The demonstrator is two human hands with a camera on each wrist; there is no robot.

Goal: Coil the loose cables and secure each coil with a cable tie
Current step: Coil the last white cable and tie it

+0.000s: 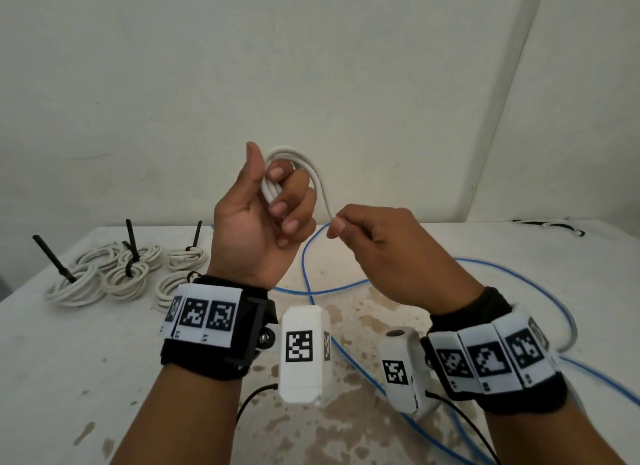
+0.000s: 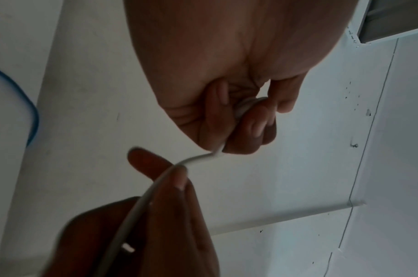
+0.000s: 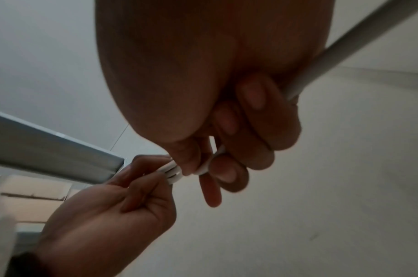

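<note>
1. The desk (image 1: 86, 378) is white with brown stains across its middle and stands against a pale wall.
2. A long blue cable (image 1: 349, 284) lies loose over the desk in wide curves, running from the far edge down toward the near right corner.
3. A cluster of finished white coils (image 1: 114, 274) lies on the left part of the desk, each bound with a black cable tie (image 1: 132, 242) whose tail sticks upward.
4. The left hand (image 1: 256, 222) is raised above the desk, palm toward the camera and thumb upright; its fingers (image 1: 294, 201) are curled round a small white cable coil (image 1: 291, 159), whose loops show above the fist.
5. The right hand (image 1: 391, 253) is held just beside the left, back upward; thumb and forefinger are pinched together on the strand of white cable that leaves the coil, and the other fingers are folded in.
6. In the right wrist view, the white cable (image 3: 345, 54) runs on past the heel of the right hand; the strands in the left fist lie side by side.
7. A black and white cable (image 1: 554, 226) lies at the far right edge of the desk.
</note>
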